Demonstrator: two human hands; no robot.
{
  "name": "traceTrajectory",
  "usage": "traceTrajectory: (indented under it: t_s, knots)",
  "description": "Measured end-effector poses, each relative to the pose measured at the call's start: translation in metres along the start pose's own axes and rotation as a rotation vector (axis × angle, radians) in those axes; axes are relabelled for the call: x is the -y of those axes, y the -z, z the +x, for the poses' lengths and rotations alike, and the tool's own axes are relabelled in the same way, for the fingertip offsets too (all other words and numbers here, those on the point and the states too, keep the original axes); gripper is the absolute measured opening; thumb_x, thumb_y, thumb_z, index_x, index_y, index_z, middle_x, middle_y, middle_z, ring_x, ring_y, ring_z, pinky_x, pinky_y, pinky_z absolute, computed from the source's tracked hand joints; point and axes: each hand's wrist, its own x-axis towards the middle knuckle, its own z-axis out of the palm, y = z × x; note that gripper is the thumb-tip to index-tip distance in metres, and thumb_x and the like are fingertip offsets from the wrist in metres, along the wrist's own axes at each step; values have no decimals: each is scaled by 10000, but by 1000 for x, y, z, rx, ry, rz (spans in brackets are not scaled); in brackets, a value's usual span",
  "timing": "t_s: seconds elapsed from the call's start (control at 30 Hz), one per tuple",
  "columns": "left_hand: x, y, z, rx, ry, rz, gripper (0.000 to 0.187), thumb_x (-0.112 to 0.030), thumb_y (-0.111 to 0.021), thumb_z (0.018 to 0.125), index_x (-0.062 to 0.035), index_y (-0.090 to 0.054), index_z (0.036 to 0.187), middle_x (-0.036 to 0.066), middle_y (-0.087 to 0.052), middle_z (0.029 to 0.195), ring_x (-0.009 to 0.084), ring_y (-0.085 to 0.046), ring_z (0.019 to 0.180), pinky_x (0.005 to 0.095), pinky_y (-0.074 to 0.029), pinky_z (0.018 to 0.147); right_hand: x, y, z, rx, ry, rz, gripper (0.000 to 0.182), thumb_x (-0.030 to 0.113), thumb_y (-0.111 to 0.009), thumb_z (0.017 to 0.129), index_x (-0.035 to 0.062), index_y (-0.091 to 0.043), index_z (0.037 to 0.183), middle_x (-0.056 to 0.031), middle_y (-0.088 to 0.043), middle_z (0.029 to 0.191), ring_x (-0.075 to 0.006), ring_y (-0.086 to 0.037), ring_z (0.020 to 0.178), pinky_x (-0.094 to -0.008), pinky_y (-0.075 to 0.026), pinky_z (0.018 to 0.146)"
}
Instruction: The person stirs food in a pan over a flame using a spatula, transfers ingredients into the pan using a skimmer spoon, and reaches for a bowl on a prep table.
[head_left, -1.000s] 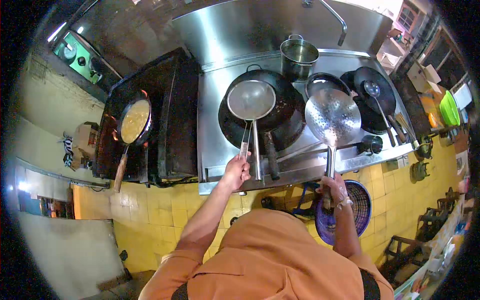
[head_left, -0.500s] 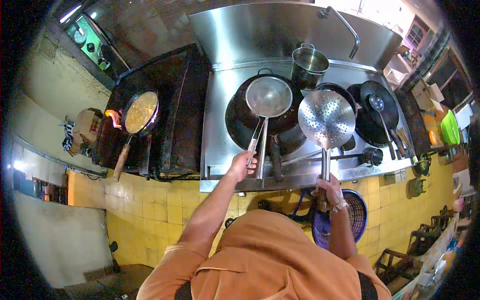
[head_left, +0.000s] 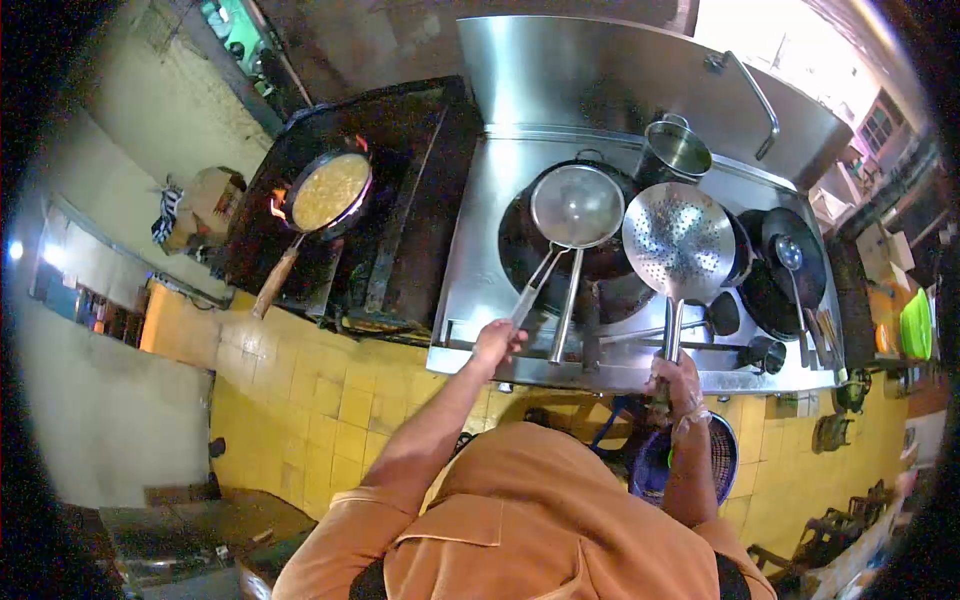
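Note:
My left hand [head_left: 497,343] is closed round a flat metal handle [head_left: 525,300] whose wires run up to a round mesh strainer [head_left: 577,206]. A second, tubular handle [head_left: 567,310] extends from the strainer beside it. The strainer is over a dark wok [head_left: 518,245] on the stove. In my right hand [head_left: 677,380] is the handle of a large perforated skimmer [head_left: 680,240], its disc right of the strainer, above the stove. Clear plastic shows at my right wrist. To the left, a pan [head_left: 352,222] of yellowish food [head_left: 332,192] sits over flames, its wooden handle [head_left: 275,283] pointing toward me.
A steel pot [head_left: 677,150] stands at the stove's back, under a bent tap [head_left: 757,95]. Farther right, a ladle [head_left: 789,252] rests in a dark wok [head_left: 815,265]. A purple basket [head_left: 722,455] is on the yellow floor below my right arm. The steel stove edge [head_left: 620,380] runs before me.
The view has turned left, so stove and pan appear farther right. The skimmer is slightly closer to the strainer, and a dark ladle head shows beside it. Both hands keep their holds.

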Motion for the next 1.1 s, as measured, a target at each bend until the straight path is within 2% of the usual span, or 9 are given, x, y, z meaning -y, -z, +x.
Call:
traceTrajectory:
  t_s: [0.3, 0.47, 0.67, 0.7, 0.77, 0.8, 0.93, 1.0, 1.1]
  knots:
    - [10, 24, -16, 151, 100, -63, 408, -436, -435, 967, -137, -474, 1242, 39, -633, 1036, 122, -555, 740, 264, -445, 583, 5, -54, -3, -29, -12, 72, 213, 207, -640, 785, 37, -531, 851, -47, -525, 642, -153, -532, 496, -302, -529, 486]
    - [57, 137, -63, 217, 46, -119, 509, -448, -406, 968, -118, -414, 1356, 27, -635, 1092, 109, -582, 829, 247, -456, 646, 13, -91, -10, -77, 10, -24, 251, 218, -656, 753, 23, -540, 861, -57, -525, 673, -171, -539, 507, -317, -539, 483]
    - [250, 353, -174, -389, 274, -278, 306, -362, -499, 913, -169, -520, 1149, 28, -656, 960, 166, -577, 759, 306, -460, 611, 77, -208, -62, -61, 236, 31, 275, 285, -634, 834, 56, -536, 951, -37, -519, 678, -142, -546, 539, -312, -524, 471]
    - [299, 390, -203, -482, 308, -257, 457, -500, -475, 894, -142, -537, 1172, 86, -628, 1098, 238, -578, 843, 411, -465, 701, 80, -240, -69, -73, 212, 125, 265, 288, -635, 841, 63, -534, 939, -32, -516, 677, -141, -539, 533, -305, -503, 456]
    - [344, 425, -277, -835, 536, -362, 202, -366, -513, 918, -169, -546, 891, 20, -567, 718, 139, -498, 518, 287, -377, 405, 67, -266, -63, 85, 97, 263, 234, 278, -637, 838, 85, -514, 886, -16, -501, 664, -131, -511, 510, -279, -453, 421]
    - [453, 472, -305, -580, 231, -309, 261, -414, -525, 920, -161, -545, 861, 26, -561, 675, 156, -499, 505, 303, -379, 400, 33, -265, -31, 68, 270, 148, 222, 265, -638, 829, 94, -504, 871, -6, -488, 660, -121, -503, 509, -267, -426, 411]
    - [464, 504, -410, -501, 482, -460, 373, -503, -533, 894, -134, -570, 930, 43, -549, 701, 205, -517, 584, 387, -422, 491, 22, -340, -58, 227, 46, 116, 194, 225, -627, 817, 96, -501, 889, -4, -481, 640, -122, -491, 496, -264, -411, 433]
    - [468, 512, -415, -514, 537, -353, 381, -501, -534, 895, -131, -557, 982, 59, -560, 769, 220, -532, 643, 394, -431, 518, -22, -373, -50, 142, 365, 73, 206, 213, -620, 827, 79, -517, 945, -20, -513, 648, -135, -504, 495, -271, -424, 441]
    - [478, 517, -408, -481, 557, -267, 406, -497, -534, 896, -126, -538, 1060, 84, -576, 872, 242, -554, 733, 405, -443, 559, 24, -444, -88, 236, 302, 148, 291, 250, -685, 836, 95, -536, 1032, -50, -577, 740, -138, -547, 498, -302, -465, 426]
